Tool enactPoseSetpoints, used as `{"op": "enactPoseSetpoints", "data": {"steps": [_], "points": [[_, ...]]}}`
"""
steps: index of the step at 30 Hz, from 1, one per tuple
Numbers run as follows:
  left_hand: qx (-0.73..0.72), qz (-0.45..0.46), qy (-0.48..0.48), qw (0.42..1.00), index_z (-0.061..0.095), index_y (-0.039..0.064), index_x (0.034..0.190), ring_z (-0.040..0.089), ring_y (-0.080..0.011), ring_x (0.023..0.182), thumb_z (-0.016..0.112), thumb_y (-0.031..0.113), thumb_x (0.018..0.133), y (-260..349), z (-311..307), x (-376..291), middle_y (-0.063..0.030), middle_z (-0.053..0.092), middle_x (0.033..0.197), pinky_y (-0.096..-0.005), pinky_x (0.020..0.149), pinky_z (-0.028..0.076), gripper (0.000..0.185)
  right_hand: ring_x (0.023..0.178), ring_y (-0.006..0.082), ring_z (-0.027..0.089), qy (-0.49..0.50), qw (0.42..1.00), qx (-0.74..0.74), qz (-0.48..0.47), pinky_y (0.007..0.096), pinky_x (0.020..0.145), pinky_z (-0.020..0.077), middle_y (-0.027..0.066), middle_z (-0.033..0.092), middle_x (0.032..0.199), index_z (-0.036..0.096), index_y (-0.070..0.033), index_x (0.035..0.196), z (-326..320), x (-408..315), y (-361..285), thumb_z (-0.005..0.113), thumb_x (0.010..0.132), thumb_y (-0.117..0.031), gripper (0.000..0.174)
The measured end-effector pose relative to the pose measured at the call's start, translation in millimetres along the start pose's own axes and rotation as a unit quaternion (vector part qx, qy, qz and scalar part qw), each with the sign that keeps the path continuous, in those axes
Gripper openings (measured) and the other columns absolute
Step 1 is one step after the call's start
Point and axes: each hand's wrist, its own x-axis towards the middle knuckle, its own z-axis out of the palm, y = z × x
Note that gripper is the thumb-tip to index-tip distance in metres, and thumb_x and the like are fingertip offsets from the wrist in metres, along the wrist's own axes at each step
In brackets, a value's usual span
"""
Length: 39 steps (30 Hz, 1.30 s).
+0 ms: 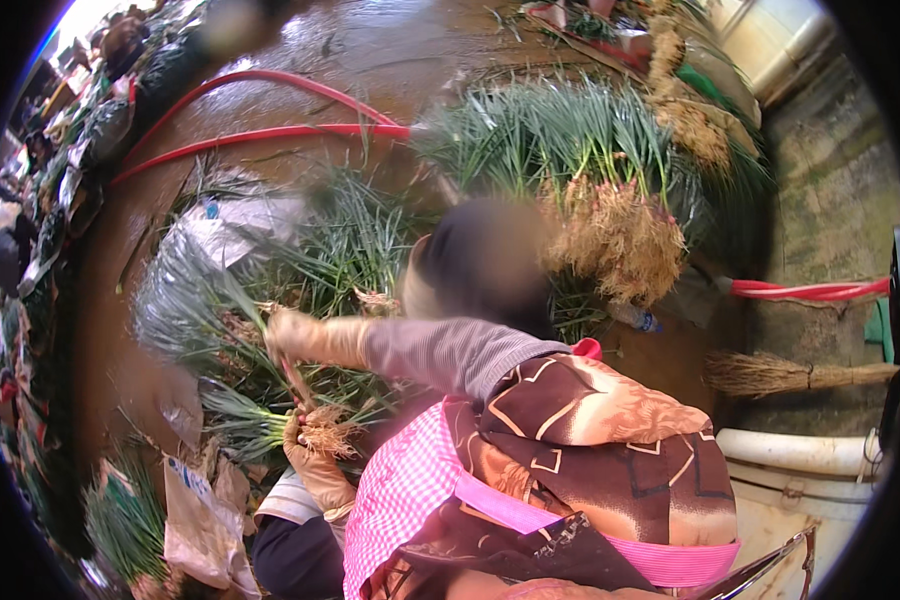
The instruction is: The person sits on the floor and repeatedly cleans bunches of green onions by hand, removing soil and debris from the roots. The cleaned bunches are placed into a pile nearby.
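Observation:
My left hand [316, 469], in a tan glove, grips a small bunch of spring onions [277, 426] near its reddish bulbs; the leaves point left and the tan roots hang to the right. Above it, my right hand [292, 337], also gloved and blurred by motion, is closed around what looks like green stalks. A thin pinkish-brown strand runs from it down to the bunch; blur hides its exact hold. Beneath and behind both hands lies a loose heap of spring onions [345, 232]. My sleeve and pink checked apron fill the lower middle.
A large pile of rooted spring onions [555, 135] lies at the upper right, with a plastic bottle [634, 316] by it. A red hose [300, 133] crosses the wet floor. A straw broom [780, 373] lies right. Sacking [206, 525] and more onions [124, 525] are at lower left.

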Motion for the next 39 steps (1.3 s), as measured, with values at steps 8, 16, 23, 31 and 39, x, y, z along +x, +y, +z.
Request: {"op": "enactPoseSetpoints", "data": {"steps": [8,16,23,31,39], "points": [[0.081,0.019,-0.053,0.995,0.060,0.008,0.106,0.064,-0.0289,0.088,0.055,0.025,0.091,-3.4,16.9,-13.4,-0.0111,0.066,0.098,-0.0633,0.068,0.052,0.023,0.066,0.0232,0.059,0.441,0.720,-0.489,-0.218,0.0349,0.060,0.0485,0.0118,0.060,0.070,0.062,-0.006,0.074,-310.9,-148.7,-127.0,0.057,0.084,-0.025,0.022],[0.206,0.169,-0.055,0.962,0.059,0.004,0.082,0.055,-0.0130,0.060,0.059,0.027,0.088,-13.3,27.2,-21.3,-0.0041,0.059,0.070,-0.0249,0.057,0.046,0.024,0.098,0.0300,0.059,0.400,0.572,-0.588,0.408,0.0410,0.084,0.0436,0.0240,0.060,0.107,0.059,-0.002,0.115,-440.2,-369.0,-87.1,0.053,0.087,-0.042,0.050],[0.057,0.056,0.029,0.996,0.058,0.005,0.090,0.055,-0.0149,0.051,0.062,0.010,0.082,-8.0,22.6,-6.3,-0.0056,0.058,0.064,-0.0283,0.049,0.051,0.010,0.067,0.0115,0.052,0.113,0.928,-0.356,0.009,0.0258,0.062,0.0414,0.0006,0.055,0.071,0.063,-0.004,0.088,-281.4,-44.2,-117.8,0.055,0.084,-0.037,0.034],[0.017,0.089,0.071,0.993,0.059,0.003,0.099,0.059,-0.0152,0.061,0.060,0.010,0.086,-7.4,21.0,-13.8,-0.0037,0.061,0.072,-0.0276,0.057,0.051,0.014,0.097,0.0260,0.063,0.099,0.842,-0.528,0.043,0.0355,0.085,0.0475,0.0140,0.067,0.100,0.067,-0.006,0.101,-31.2,152.8,26.6,0.062,0.080,-0.038,0.038],[-0.021,0.083,0.034,0.996,0.059,0.002,0.099,0.061,-0.0194,0.069,0.061,0.007,0.085,5.4,27.1,-21.8,-0.0062,0.061,0.077,-0.0324,0.066,0.054,0.015,0.061,0.0134,0.058,-0.029,0.973,0.009,0.230,0.0248,0.054,0.0489,0.0056,0.063,0.074,0.063,-0.002,0.089,-69.9,153.4,-5.5,0.057,0.089,-0.013,0.013]]}}
